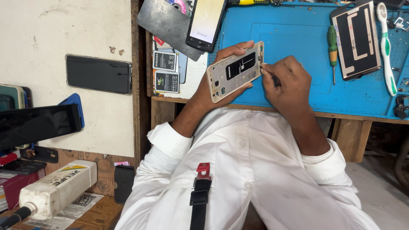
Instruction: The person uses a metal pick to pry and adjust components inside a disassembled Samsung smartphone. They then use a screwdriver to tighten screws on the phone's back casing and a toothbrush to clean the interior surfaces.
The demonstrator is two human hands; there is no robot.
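My left hand (207,94) holds a pale gold phone (235,70) with its back cover off, tilted above the near edge of the blue work mat (298,42). The open back shows a black battery panel and screw holes. My right hand (286,83) is closed round a small dark tool whose tip meets the phone's right edge. The tool is mostly hidden by my fingers. Both white shirt sleeves are rolled back at the wrists.
On the mat lie a green-handled screwdriver (332,42), a black back panel (357,40) and a white and green toothbrush (385,47). A lit phone (206,21) and two batteries (166,71) sit left of it. A black phone (99,74) and a white bottle (59,187) are farther left.
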